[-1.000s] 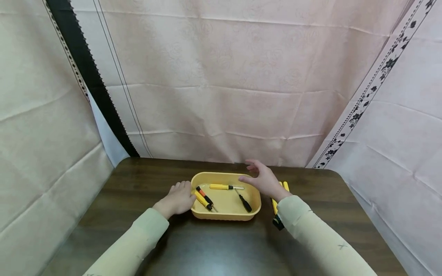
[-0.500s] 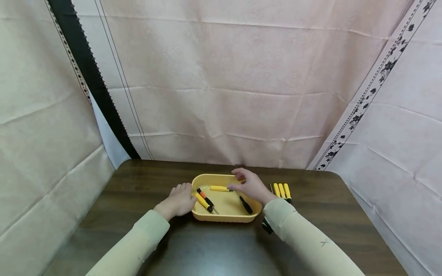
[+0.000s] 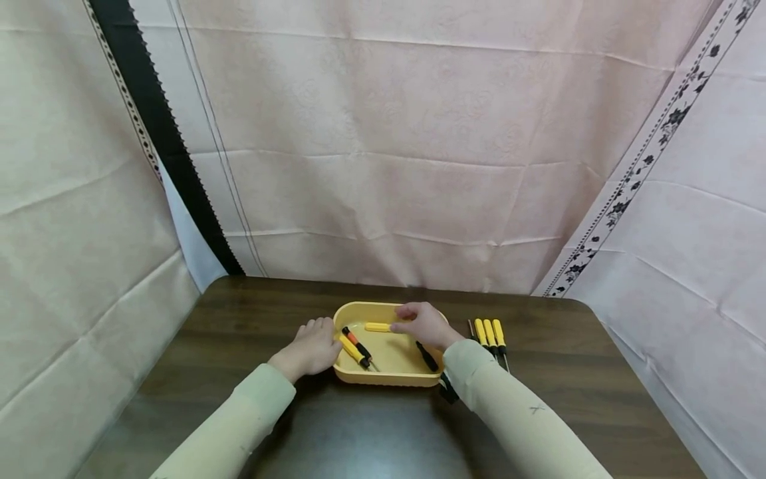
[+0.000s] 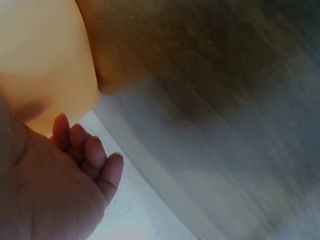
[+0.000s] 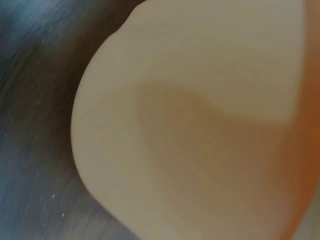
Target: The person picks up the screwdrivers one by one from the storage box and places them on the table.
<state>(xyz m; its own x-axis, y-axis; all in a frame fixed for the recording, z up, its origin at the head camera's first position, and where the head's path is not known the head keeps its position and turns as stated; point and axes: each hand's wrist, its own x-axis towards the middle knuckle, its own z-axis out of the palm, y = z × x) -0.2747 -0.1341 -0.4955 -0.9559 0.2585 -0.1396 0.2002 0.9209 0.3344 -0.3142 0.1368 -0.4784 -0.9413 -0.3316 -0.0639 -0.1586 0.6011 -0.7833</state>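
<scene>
A yellow tray (image 3: 389, 378) stands on the table with several screwdrivers in it. My left hand (image 3: 308, 346) grips its left rim; in the left wrist view, that hand's (image 4: 60, 185) fingers bend beside the tray's outer wall (image 4: 50, 65). Over the tray's right half, my right hand (image 3: 423, 326) has thumb and forefinger apart at the shaft end of a yellow-handled screwdriver (image 3: 377, 327); its shaft is hidden. Below that hand lies a black screwdriver (image 3: 427, 357). At the left lie a yellow-and-black screwdriver (image 3: 353, 350) and an orange-and-black screwdriver (image 3: 356, 341). The right wrist view shows the tray wall (image 5: 125, 125) close up.
Right of the tray, yellow-handled screwdrivers (image 3: 489, 330) lie in a row on the dark wooden table (image 3: 568, 359), beside another thin shaft (image 3: 471, 328). A pale cloth (image 3: 389, 166) hangs behind the table. A black wrist device (image 3: 447, 388) sits under the right cuff.
My right hand has moved left and down into the tray, closer to the yellow-handled screwdriver. The row of screwdrivers at the right has come into fuller view. The left hand stays on the rim.
</scene>
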